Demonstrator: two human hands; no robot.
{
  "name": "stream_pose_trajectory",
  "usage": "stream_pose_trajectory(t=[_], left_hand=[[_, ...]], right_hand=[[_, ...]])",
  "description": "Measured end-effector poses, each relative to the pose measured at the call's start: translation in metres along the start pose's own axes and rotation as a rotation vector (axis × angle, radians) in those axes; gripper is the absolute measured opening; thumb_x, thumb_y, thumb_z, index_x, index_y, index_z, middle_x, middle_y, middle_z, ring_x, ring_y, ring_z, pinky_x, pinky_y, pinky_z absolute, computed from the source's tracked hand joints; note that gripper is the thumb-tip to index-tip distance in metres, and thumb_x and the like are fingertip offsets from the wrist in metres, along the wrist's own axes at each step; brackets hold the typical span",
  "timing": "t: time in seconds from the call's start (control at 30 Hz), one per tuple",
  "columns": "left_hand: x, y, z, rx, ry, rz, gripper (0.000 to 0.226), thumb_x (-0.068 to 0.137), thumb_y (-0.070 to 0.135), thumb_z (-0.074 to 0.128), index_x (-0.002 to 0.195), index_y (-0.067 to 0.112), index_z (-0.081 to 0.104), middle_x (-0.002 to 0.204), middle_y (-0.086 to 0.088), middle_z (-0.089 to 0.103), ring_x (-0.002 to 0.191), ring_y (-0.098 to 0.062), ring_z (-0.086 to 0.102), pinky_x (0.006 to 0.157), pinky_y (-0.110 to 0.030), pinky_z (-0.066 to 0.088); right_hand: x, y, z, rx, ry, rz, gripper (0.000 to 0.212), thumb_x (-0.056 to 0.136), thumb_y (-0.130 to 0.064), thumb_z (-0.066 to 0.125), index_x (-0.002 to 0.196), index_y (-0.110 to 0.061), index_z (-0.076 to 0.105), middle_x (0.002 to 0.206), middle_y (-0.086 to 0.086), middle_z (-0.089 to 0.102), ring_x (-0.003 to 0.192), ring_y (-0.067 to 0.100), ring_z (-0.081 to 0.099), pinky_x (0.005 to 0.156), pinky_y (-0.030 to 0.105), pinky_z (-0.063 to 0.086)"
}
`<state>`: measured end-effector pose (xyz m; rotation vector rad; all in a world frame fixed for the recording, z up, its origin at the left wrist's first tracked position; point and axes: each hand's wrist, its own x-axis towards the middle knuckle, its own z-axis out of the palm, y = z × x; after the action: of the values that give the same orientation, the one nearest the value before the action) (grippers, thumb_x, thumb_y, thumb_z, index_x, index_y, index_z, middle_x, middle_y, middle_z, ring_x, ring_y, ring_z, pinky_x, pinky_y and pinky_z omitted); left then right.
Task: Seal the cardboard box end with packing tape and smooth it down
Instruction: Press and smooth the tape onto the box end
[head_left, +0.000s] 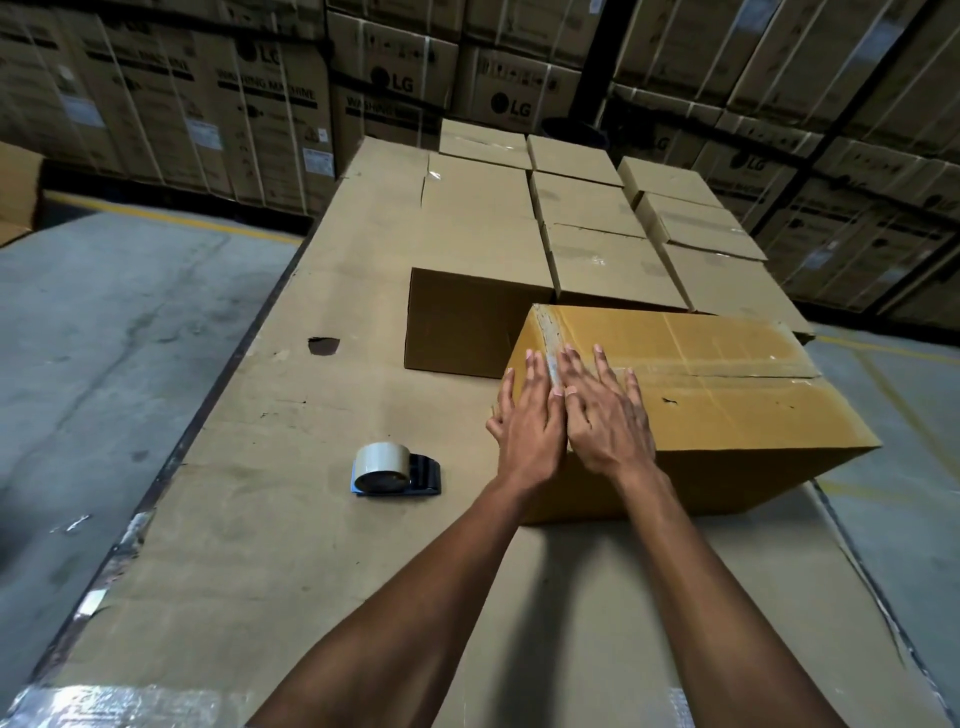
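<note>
Both hands pressed flat on the taped box corner.

The cardboard box (717, 405) sits near right on the worktop (291, 519). Left hand (530, 421) and right hand (608, 421) lie open, fingers spread, gripping nothing, flat along its packing tape (550, 338). Tape dispenser (397, 470) lies left, apart.

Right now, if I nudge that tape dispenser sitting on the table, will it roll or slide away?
The tape dispenser probably won't roll: it seems to lie with its dark frame flat on the cardboard-covered table. It likely slides a little, since that surface looks matte. It looks light, so one hand should lift it easily.
</note>
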<state>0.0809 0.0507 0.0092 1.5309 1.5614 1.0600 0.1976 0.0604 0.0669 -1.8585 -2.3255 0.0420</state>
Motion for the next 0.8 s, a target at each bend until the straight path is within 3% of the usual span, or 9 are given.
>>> stream_pose_trajectory(t=[0.13,0.3,0.47,0.63,0.8], left_hand=[[0.002,0.000,0.004,-0.047,0.020,-0.001,0.072,0.105,0.068,0.012,0.173,0.044,0.020,0.180,0.026,0.014,0.167,-0.005,0.000,0.122,-0.063,0.009],[0.005,-0.002,0.007,-0.049,-0.024,-0.038,0.067,0.109,0.065,0.012,0.173,0.046,0.017,0.180,0.026,0.016,0.167,-0.007,0.008,0.122,-0.065,0.009],[0.005,0.000,0.002,-0.084,-0.061,-0.091,0.092,0.092,0.083,0.002,0.174,0.043,0.016,0.180,0.022,0.020,0.167,-0.012,0.015,0.126,-0.068,0.000],[0.003,0.003,-0.002,-0.016,-0.091,-0.129,0.070,0.110,0.069,0.017,0.175,0.041,0.012,0.181,0.018,0.021,0.168,-0.015,0.015,0.126,-0.067,0.003],[0.000,0.003,-0.008,0.114,-0.189,-0.189,0.068,0.110,0.069,0.013,0.172,0.043,0.022,0.183,0.014,0.012,0.170,-0.024,0.002,0.123,-0.074,0.004]], right_hand=[[0.004,0.000,0.001,0.039,-0.015,0.020,0.072,0.098,-0.052,0.006,0.166,-0.034,0.018,0.172,-0.012,0.021,0.162,0.012,0.001,0.131,0.055,-0.004],[0.011,-0.001,0.003,0.053,-0.042,0.058,0.074,0.097,-0.050,0.006,0.167,-0.030,0.017,0.173,-0.009,0.021,0.163,0.016,0.001,0.131,0.055,-0.004],[0.013,-0.003,0.004,0.029,-0.048,0.092,0.069,0.102,-0.047,0.013,0.167,-0.025,0.019,0.173,-0.004,0.021,0.163,0.020,0.001,0.129,0.051,-0.006],[0.013,-0.007,0.002,0.029,-0.057,0.131,0.075,0.099,-0.051,0.012,0.167,-0.019,0.021,0.175,0.001,0.019,0.163,0.021,0.001,0.129,0.048,-0.006],[0.008,-0.007,-0.002,0.032,-0.023,0.134,0.074,0.100,-0.049,0.012,0.167,-0.016,0.016,0.175,0.003,0.014,0.163,0.020,0.002,0.132,0.052,0.002]])
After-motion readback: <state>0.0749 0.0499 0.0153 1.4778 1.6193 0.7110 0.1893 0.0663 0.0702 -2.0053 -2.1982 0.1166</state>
